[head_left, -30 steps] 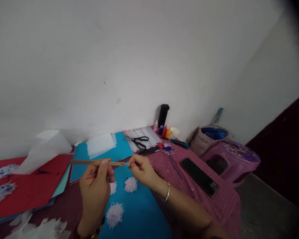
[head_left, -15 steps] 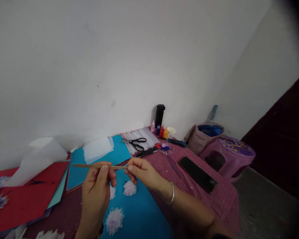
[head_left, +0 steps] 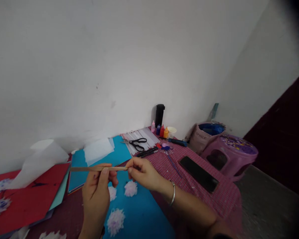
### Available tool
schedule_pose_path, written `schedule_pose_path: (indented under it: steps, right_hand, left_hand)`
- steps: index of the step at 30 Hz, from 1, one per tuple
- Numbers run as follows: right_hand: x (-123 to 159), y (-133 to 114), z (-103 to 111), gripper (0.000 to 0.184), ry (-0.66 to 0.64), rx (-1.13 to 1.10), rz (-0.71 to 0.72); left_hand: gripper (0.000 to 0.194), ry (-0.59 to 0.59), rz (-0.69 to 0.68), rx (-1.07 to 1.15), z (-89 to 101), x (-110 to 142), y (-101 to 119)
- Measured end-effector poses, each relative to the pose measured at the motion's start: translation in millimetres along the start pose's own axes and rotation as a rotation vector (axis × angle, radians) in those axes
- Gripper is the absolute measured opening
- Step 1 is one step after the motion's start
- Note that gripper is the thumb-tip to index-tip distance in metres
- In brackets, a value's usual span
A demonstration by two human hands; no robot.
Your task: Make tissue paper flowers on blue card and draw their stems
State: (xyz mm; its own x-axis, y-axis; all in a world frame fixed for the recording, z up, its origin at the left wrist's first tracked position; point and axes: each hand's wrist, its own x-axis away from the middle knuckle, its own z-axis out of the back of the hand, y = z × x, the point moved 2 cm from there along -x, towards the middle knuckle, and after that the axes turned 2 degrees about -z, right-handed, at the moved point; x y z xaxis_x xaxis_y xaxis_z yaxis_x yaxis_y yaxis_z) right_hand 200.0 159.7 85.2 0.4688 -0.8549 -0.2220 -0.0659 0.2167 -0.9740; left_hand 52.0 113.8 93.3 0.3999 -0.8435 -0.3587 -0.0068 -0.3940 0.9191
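Note:
A thin tan strip (head_left: 81, 169) stretches level between my hands, above a blue sheet (head_left: 144, 212). My left hand (head_left: 99, 186) pinches it near its middle with thumb and fingers. At the strip's right end, my right hand (head_left: 141, 172) is closed with thumb and forefinger pressed together. The strip's material is not clear. Beneath the hands, fluffy pale pink paper flowers lie on the blue sheet: one flower (head_left: 131, 188) below my right hand, another flower (head_left: 116, 221) nearer me, and a third partly hidden by my left hand.
Scissors (head_left: 137, 144), small paint bottles (head_left: 161, 131), a cutter (head_left: 177, 142), a paintbrush (head_left: 173, 164) and a black phone (head_left: 199, 173) lie to the right. On the left are red sheets (head_left: 40, 196) and translucent paper (head_left: 40, 162). A pink stool (head_left: 229, 159) stands beyond the table.
The strip has turned slightly, so its right part shows a broader face. Both hands keep their pinch and have hardly moved; the view has shifted a little.

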Motion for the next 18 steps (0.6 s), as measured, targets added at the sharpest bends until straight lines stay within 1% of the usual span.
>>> schedule_pose_path:
  steps: [4,6,8,13,18]
  right_hand:
    - [-2,-1,-1,0.008,0.072,0.041,0.026]
    - [-3,1,-2,0.006,0.09,0.054,0.018]
    - [-3,3,-3,0.004,0.077,0.031,-0.022]
    - [-5,11,-7,0.012,0.036,-0.061,-0.119]
    - [-7,13,-9,0.015,-0.041,-0.2,-0.128]
  left_hand:
    - [0.018,-0.033,-0.075,-0.17,1.9,3,0]
    - [0.019,-0.052,-0.099,-0.211,2.2,3,1]
    - [0.019,-0.06,-0.1,-0.206,2.9,4,2]
    - [0.02,-0.019,-0.061,-0.237,7.4,2,1]
    - [0.02,0.015,-0.017,-0.237,10.6,-2,-2]
